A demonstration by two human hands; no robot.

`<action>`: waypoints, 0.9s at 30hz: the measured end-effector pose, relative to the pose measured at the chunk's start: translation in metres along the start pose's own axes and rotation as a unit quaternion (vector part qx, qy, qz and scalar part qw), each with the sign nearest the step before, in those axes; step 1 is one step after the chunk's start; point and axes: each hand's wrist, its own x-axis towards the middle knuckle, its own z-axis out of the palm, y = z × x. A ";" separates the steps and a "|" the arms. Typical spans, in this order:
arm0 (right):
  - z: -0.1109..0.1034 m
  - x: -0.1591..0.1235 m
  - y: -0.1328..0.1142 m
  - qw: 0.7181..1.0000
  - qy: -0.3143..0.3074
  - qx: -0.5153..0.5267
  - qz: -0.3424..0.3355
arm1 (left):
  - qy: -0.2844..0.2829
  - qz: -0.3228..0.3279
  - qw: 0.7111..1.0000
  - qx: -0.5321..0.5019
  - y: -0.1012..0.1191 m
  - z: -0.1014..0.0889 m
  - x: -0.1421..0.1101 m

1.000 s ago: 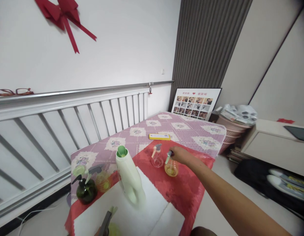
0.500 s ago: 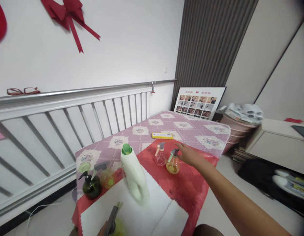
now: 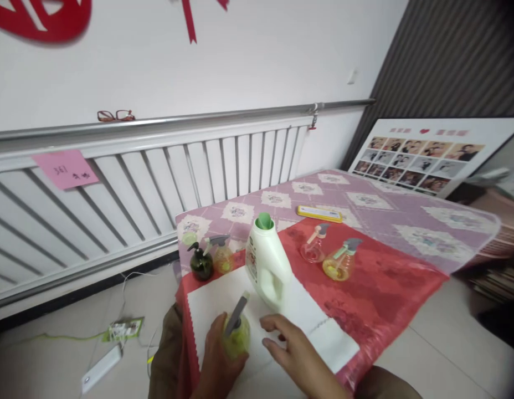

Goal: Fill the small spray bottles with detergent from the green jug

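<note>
My left hand [image 3: 219,354] is wrapped round a spray bottle [image 3: 237,339] with yellow-green liquid and a grey trigger head, over the white sheet [image 3: 215,296]. To its right, my right hand [image 3: 290,346] has thumb and fingers apart, holding nothing. Beyond both hands stands a pale green jug [image 3: 267,263] with a green spout and a side handle. A dark green pump bottle [image 3: 201,264] and another spray bottle [image 3: 224,257] stand on the left. On the red cloth, right of the jug, are a clear spray bottle [image 3: 313,248] and one holding yellow liquid [image 3: 338,265].
A yellow flat box [image 3: 319,213] lies on the purple patterned tablecloth [image 3: 282,213]. The white radiator [image 3: 232,166] and its pipe run along the wall behind. A photo board [image 3: 423,149] leans at the back right. Cables and a white power strip [image 3: 101,370] lie on the floor.
My right hand has come back from the yellow-liquid spray bottle, leaving it on the red cloth, and is now near my left hand. The view has swung left and down.
</note>
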 end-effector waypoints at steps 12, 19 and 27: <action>0.071 0.024 -0.019 0.998 0.051 0.043 -0.005 | 0.005 0.005 1.000 -0.003 0.001 0.012 -0.004; 0.092 0.022 -0.011 0.995 0.098 0.034 0.008 | 0.013 0.040 0.999 0.014 -0.012 0.017 -0.005; 0.074 0.015 -0.023 0.993 0.074 0.093 -0.024 | 0.022 0.016 0.996 -0.082 -0.012 0.019 -0.010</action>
